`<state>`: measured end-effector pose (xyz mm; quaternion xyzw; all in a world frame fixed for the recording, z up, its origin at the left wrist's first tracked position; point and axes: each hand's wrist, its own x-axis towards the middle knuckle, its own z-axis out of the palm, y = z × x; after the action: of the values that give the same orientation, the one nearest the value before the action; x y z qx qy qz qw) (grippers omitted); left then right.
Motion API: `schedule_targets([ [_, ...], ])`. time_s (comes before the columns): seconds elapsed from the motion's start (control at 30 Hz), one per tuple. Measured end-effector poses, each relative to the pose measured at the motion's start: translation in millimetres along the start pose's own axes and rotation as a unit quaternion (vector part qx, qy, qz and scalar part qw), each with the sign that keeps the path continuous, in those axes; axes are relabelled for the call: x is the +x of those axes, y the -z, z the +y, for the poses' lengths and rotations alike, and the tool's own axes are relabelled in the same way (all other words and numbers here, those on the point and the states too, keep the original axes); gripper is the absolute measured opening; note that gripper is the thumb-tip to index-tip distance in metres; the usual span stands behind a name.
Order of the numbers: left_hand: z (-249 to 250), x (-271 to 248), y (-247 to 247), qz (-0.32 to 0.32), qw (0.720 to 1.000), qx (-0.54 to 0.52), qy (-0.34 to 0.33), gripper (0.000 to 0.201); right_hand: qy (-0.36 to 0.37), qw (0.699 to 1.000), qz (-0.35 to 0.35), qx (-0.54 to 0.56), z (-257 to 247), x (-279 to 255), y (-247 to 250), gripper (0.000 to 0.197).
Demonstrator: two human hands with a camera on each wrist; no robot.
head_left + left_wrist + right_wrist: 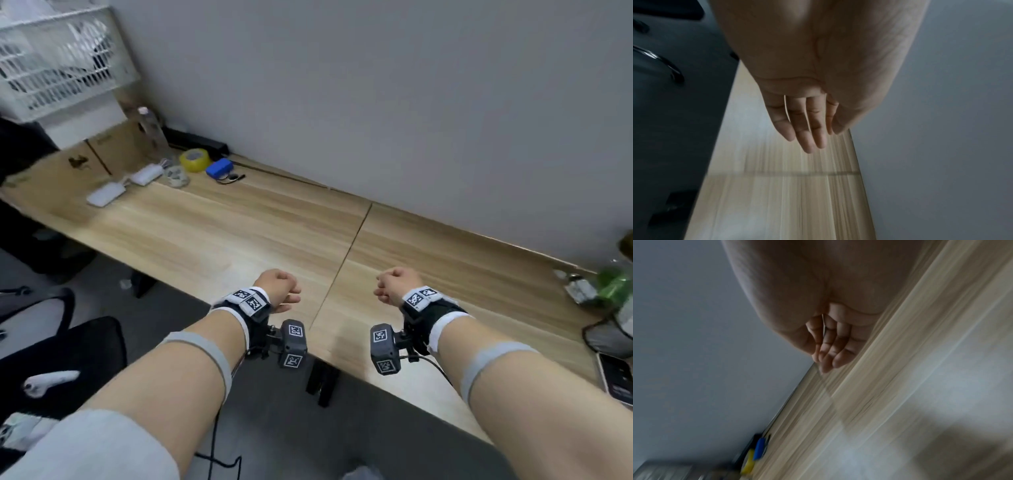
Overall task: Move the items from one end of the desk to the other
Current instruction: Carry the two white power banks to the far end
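Above the near edge of the desk (260,236), both hands hover side by side, holding nothing. The left hand (279,286) hangs with fingers (807,129) relaxed and nearly straight, released; the right hand (394,284) has its fingers (830,350) loosely curled, idle, with nothing in the palm. Neither touches the wood. Well apart from the left hand, far off on its outer side and toward the wall, lie the items to be moved: a yellow tape roll (195,160), a blue pack (219,168) just beside it with a short black lead, two white adapters (105,194) nearer the desk's front edge, a clear bottle (152,132) standing upright, and a small clear object I cannot identify. They sit clustered against a cardboard box (68,161), which suggests a starting pile. Beyond the right hand, at the opposite end, stand a green bottle (616,284) and a phone (616,378); whether these were carried there cannot be told. Judgement: the empty, level hands are poised between trips, and the next reach should go toward the cluster beyond the left hand.
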<state>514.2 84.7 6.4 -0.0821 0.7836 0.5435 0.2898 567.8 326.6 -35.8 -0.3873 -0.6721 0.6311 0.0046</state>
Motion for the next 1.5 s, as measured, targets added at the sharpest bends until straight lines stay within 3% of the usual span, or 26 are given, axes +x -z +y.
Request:
schedule_targets([
  [0.27, 8.1, 42.5, 132.7, 0.074, 0.996, -0.044, 0.004, 0.009, 0.024, 0.996, -0.081, -0.032, -53.8, 35.4, -150.4, 0.023],
  [0.7, 55.8, 199.8, 304.4, 0.145, 0.988, -0.015, 0.043, 0.019, 0.018, 0.990, -0.127, -0.062, -136.4, 148.7, -355.5, 0.014],
  [0.87, 63.9, 249.0, 349.9, 0.135, 0.988, -0.018, 0.070, 0.019, 0.016, 0.982, -0.162, -0.092, -164.2, 168.2, -408.1, 0.010],
  [1.1, 60.3, 336.9, 399.4, 0.113, 0.989, -0.021, 0.095, 0.006, -0.004, 0.983, -0.147, -0.113, -188.9, 206.9, -480.1, 0.019],
  [1.23, 58.1, 404.1, 450.2, 0.109, 0.989, -0.007, 0.098, 0.015, -0.014, 0.982, -0.139, -0.124, -205.3, 230.5, -544.0, 0.010],
  [1.37, 48.7, 469.9, 511.9, 0.147, 0.984, 0.045, 0.092, 0.010, -0.031, 0.978, -0.158, -0.130, -225.9, 248.8, -624.7, 0.006],
  [1.5, 41.1, 516.2, 579.6, 0.200, 0.966, 0.129, 0.104, 0.036, -0.055, 0.965, -0.204, -0.153, -246.8, 258.9, -717.5, 0.005],
])
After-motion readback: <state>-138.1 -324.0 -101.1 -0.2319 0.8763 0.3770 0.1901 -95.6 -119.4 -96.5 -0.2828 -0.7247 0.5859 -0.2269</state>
